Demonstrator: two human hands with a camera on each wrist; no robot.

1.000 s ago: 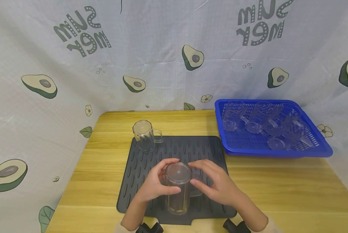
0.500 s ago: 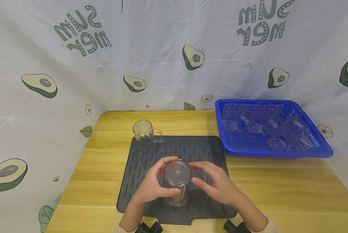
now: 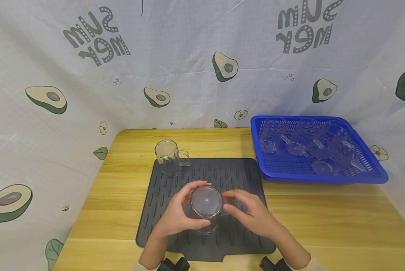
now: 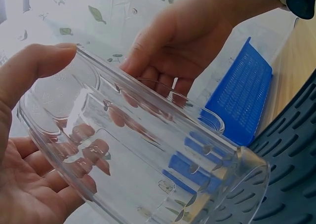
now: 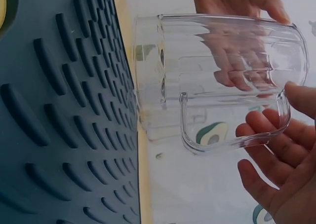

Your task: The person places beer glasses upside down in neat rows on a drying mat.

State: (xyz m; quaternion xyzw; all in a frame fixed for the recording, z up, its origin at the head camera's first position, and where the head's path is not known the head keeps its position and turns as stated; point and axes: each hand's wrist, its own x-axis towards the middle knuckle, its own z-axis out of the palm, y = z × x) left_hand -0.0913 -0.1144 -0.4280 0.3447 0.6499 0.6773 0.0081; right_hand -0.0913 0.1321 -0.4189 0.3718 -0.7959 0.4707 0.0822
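Pale cloth [image 3: 188, 37] printed with avocados, leaves, flowers and mirrored grey lettering hangs behind and at both sides of a wooden table [image 3: 324, 218]. On the table, near the person, lies a dark ridged mat [image 3: 202, 255] with a tab on its near edge, and just beyond its right side sits a blue basket [image 3: 324, 180] with slotted walls. Over the near half of the mat, the left hand [image 3: 180, 212] grips a clear mug [image 3: 207, 201], fingers round one side and thumb on the other. Opposite it, the right hand [image 3: 248, 210] holds the mug at its handle side, thumb near the base end and fingers half curled. The mug is upside down, base up; whether its rim touches the mat I cannot tell. A second mug [image 3: 168, 156] stands inverted at the mat's far left corner, and several more mugs [image 3: 295, 146] are crowded in the basket. The held mug's handle [image 5: 222, 146] points toward the right hand.
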